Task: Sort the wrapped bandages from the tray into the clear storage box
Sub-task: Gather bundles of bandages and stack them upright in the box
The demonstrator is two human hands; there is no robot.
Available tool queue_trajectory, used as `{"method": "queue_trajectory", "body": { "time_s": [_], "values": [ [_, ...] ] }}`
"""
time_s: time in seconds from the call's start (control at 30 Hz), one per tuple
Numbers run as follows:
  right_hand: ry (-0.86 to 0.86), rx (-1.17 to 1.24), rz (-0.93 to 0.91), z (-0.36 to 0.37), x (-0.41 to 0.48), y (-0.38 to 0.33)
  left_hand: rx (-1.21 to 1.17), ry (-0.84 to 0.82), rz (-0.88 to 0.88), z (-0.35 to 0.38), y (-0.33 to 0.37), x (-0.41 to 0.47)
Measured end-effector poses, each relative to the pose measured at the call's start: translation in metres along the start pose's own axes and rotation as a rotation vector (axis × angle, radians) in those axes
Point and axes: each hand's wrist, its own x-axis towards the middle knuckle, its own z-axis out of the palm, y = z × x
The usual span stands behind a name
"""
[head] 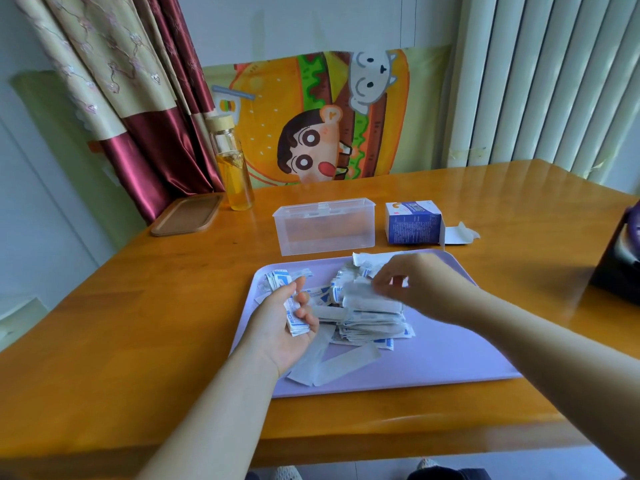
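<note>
A lilac tray (450,355) lies on the wooden table with a loose pile of wrapped bandages (367,320) in white and blue paper. My left hand (284,323) is palm up over the tray's left side and holds a small stack of wrapped bandages (294,315) between thumb and fingers. My right hand (415,282), blurred, hovers over the pile with its fingertips pinching a white wrapper at the pile's top. The clear storage box (323,225) stands just beyond the tray with its lid down.
A blue and white bandage carton (412,221) with an open flap stands right of the clear box. A glass bottle (233,168) of yellow liquid and a brown wooden tray (188,214) sit at the back left. A dark object (620,258) is at the right edge.
</note>
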Motion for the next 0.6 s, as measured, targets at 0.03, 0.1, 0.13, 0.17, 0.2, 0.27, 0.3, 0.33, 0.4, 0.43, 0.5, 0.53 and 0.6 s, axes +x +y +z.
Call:
{"method": "queue_trajectory", "body": {
  "time_s": [0.03,0.1,0.13,0.17,0.2,0.27,0.3,0.33,0.4,0.43,0.5,0.53,0.6],
  "values": [
    [0.043,0.103,0.056,-0.002,0.002,0.000,0.019,-0.011,0.000,0.000,-0.001,0.000],
    [0.020,0.330,0.175,0.000,0.005,0.000,0.065,-0.038,0.003,0.001,-0.002,0.000],
    [-0.019,0.456,0.229,0.003,0.006,0.000,0.089,-0.053,0.005,0.002,-0.003,-0.001],
    [-0.051,0.584,0.284,0.006,0.006,0.000,0.112,-0.067,0.010,0.002,-0.005,-0.002],
    [-0.070,0.694,0.328,0.010,0.007,0.000,0.134,-0.074,0.025,0.003,-0.006,-0.003],
    [-0.077,0.777,0.349,0.019,0.009,-0.003,0.156,-0.053,0.098,0.001,-0.006,-0.003],
    [-0.063,0.772,0.345,0.024,0.013,-0.007,0.152,-0.030,0.146,-0.001,-0.005,-0.002],
    [-0.037,0.762,0.343,0.029,0.017,-0.011,0.138,-0.003,0.188,-0.003,-0.002,-0.001],
    [0.014,0.735,0.341,0.039,0.030,-0.019,0.084,0.050,0.234,-0.010,0.009,0.002],
    [0.029,0.713,0.341,0.044,0.038,-0.024,0.060,0.075,0.242,-0.014,0.014,0.002],
    [0.050,0.685,0.342,0.057,0.055,-0.034,0.032,0.118,0.244,-0.024,0.024,0.002],
    [0.063,0.708,0.352,0.062,0.063,-0.038,0.024,0.130,0.239,-0.028,0.027,0.003],
    [0.056,0.830,0.391,0.072,0.077,-0.049,0.005,0.145,0.227,-0.036,0.032,0.003]
  ]
}}
